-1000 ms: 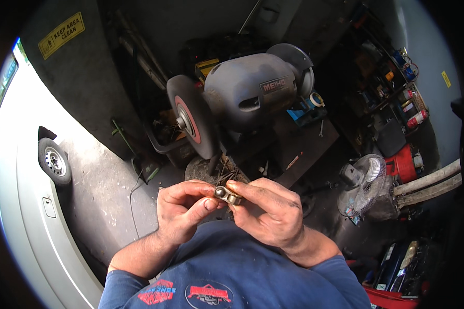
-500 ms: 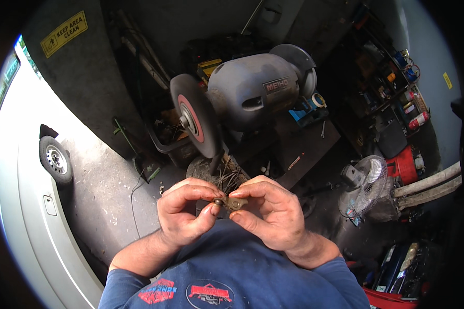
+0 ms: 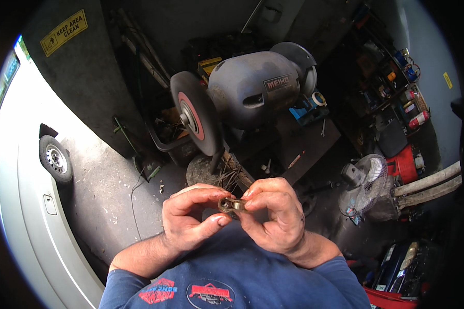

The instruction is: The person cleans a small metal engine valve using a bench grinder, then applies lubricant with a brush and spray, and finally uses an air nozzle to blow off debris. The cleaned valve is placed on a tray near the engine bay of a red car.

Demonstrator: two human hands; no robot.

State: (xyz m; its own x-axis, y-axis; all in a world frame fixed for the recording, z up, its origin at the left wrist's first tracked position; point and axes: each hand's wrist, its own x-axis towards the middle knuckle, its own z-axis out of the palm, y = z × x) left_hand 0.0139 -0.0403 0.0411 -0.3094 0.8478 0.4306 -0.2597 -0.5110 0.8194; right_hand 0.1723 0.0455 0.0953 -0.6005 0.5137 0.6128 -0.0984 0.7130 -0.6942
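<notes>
Head view: a small, brass-coloured metal part with rounded ends (image 3: 232,205) is held up between the two hands, in front of the chest of a navy-blue fabric shirt (image 3: 232,262). Its long axis runs across the picture, nearly level from left to right. The end with a round, dark-centred feature points toward the left hand (image 3: 196,213), with that feature turned up to the camera; the other end points toward the right hand (image 3: 276,213).

The right hand is clamped on the part's right end, its fingertips pinched close together there. The left hand's forefinger tip meets the upper edge of the left end, while its thumb tip lies just below; whether that thumb presses on the metal, I cannot tell.

Beyond the hands stands a grey-blue, barrel-bodied metal bench grinder (image 3: 252,90), with a thick black disc wheel with a reddish ring (image 3: 191,116) at its left end. A bundle of thin, dark rods (image 3: 233,174) lies below the grinder, just past the fingers. To the right is a fan with a round wire cage (image 3: 370,180); well to the left, a white-bodied vehicle (image 3: 31,185).
</notes>
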